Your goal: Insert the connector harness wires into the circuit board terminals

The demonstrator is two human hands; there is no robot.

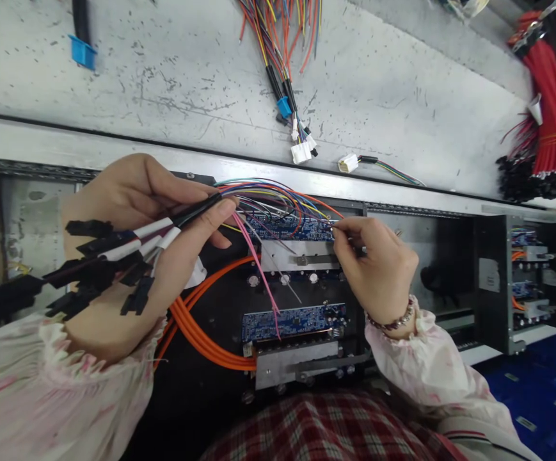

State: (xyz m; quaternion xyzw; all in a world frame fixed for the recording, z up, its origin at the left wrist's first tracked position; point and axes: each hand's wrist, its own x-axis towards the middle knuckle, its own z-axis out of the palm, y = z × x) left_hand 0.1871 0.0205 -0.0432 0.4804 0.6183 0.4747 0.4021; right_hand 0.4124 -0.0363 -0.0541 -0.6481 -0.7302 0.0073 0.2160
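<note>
My left hand [182, 218] is closed around a wire harness [201, 208] with a black sleeve. Black connectors [95, 275] with white labels hang from the harness over my left wrist. Thin coloured wires [278, 192] fan out of it to the right, above the upper blue circuit board [287, 230]. At that board's right end my right hand [371, 262] pinches its fingertips at the wire ends; exactly what sits between them is hidden. Pink wires [261, 262] droop from the harness across to the lower blue circuit board [297, 320].
Thick orange cables [201, 333] curve beside the boards on the left. On the scratched metal bench [162, 83] lie a bundle of coloured wires [287, 38], a white connector [349, 162], a blue connector [82, 52] and a red wire bundle [551, 109]. Another unit [527, 275] stands at the right.
</note>
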